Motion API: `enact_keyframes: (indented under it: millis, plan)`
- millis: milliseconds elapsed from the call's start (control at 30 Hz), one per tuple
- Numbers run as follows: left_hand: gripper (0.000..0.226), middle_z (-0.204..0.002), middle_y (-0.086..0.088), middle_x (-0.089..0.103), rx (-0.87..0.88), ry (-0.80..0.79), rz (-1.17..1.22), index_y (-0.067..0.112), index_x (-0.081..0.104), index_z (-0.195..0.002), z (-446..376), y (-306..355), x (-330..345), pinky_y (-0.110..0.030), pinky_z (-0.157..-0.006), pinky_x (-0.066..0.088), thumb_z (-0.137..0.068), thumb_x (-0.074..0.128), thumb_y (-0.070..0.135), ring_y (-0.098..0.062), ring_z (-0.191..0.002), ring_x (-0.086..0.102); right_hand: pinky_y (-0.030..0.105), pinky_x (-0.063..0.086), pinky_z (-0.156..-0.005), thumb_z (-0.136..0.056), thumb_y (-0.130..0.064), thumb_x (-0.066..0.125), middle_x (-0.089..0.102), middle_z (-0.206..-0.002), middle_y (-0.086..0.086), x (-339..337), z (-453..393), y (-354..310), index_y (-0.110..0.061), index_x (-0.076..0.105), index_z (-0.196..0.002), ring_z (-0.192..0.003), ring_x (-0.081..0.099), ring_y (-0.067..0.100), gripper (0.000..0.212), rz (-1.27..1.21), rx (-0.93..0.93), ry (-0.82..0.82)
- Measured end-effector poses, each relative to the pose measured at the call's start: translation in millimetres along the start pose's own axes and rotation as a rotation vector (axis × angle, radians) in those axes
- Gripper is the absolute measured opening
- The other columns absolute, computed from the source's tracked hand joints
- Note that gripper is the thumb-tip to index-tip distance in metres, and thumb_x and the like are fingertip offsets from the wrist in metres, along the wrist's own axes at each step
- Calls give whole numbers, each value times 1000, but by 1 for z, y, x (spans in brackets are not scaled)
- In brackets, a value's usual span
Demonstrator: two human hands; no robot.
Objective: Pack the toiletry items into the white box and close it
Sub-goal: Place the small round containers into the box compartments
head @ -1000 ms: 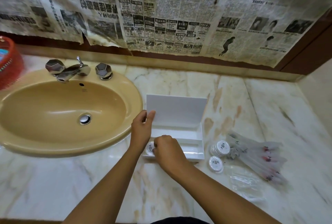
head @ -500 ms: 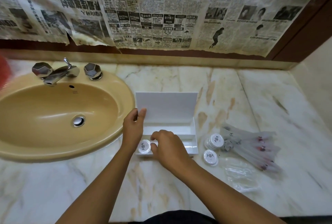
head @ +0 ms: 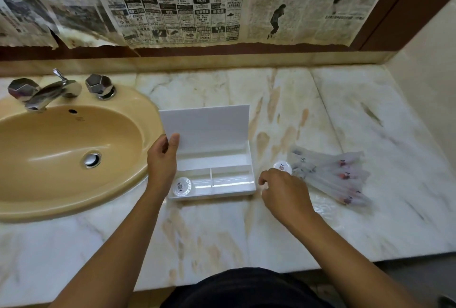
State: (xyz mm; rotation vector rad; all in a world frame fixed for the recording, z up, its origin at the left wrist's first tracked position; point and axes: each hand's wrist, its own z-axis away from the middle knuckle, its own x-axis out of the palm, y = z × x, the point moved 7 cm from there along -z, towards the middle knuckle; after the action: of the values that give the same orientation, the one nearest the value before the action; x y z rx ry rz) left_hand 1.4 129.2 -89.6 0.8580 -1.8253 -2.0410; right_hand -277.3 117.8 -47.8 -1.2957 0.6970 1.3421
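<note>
The white box [head: 229,190] sits on the marble counter with its lid [head: 207,127] standing up. One round wrapped soap [head: 182,186] lies in its front left compartment. My left hand [head: 161,159] holds the lid's lower left corner between thumb and fingers. My right hand [head: 283,191] hovers to the right of the box, fingers curled over the counter; whether it holds anything is hidden. Just beyond it lies another round soap [head: 282,167]. Several long clear-wrapped toiletry packets [head: 335,174] lie further right.
A yellow sink [head: 61,154] with a chrome tap [head: 47,94] lies to the left of the box. Old newspaper [head: 197,1] covers the wall behind. A side wall [head: 429,80] bounds the counter on the right. A clear wrapper [head: 325,205] lies by my right wrist.
My right hand left the soap in the front left compartment and moved right, out of the box, toward the soaps on the counter. My left hand kept hold of the lid.
</note>
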Motion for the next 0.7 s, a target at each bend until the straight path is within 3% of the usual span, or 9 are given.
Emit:
enact_keyframes:
  millis: [67,200,467,700]
  plan:
    - [46,-73,-9,32,3,4,-4,-6,39,-75,0,1,0,-17,-54,25,-104,53,27,-6,-61,29,29,44,-69,-82,-1,50,66,-108,0,13,1,7,-22,62,-110,-96,63,28,37,59,-10,-82]
    - [46,-73,-9,32,8,14,-15,-8,38,-75,1,2,-1,-17,-53,25,-104,53,25,-4,-60,28,31,46,-79,-86,1,45,62,-120,0,21,3,12,-22,56,-125,-105,61,29,47,41,-59,-79]
    - [46,-72,-9,30,1,13,-19,-7,38,-75,1,2,-2,-19,-53,24,-104,53,26,-6,-61,27,28,31,-58,-76,6,46,60,-104,2,22,2,4,-17,58,-114,-86,61,31,46,79,-118,-30]
    - [48,-73,-8,28,-14,11,-11,-5,34,-74,0,0,-2,-23,-55,23,-103,54,28,-13,-65,26,27,34,-62,-80,2,49,60,-110,0,23,2,5,-20,55,-119,-91,61,28,46,130,-151,-60]
